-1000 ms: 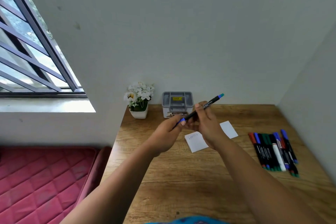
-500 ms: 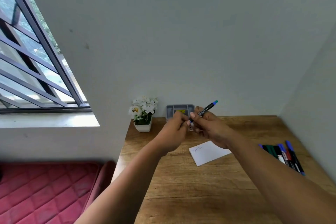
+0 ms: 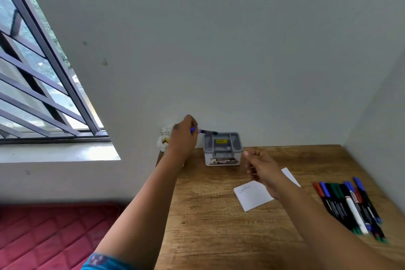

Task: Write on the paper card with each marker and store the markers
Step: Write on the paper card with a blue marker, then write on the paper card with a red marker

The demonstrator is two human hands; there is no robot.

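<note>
Left hand [image 3: 183, 138] grips blue-capped marker [image 3: 203, 131] by its cap end, barrel roughly level, long axis pointing right, tip end just over the left rear rim of the grey compartment box [image 3: 223, 149] at the back of the wooden table [image 3: 208, 226]. Left hand nearer the box, so the drop looks like its job: marker needs to go right and down into a slot. Right hand [image 3: 260, 166] empty, fingers loosely spread, hovering over the white paper card [image 3: 252, 197], which bears some writing. Remaining markers [image 3: 348, 204] lie in a row on the table's right side, well apart from the box, closer to the right hand
</note>
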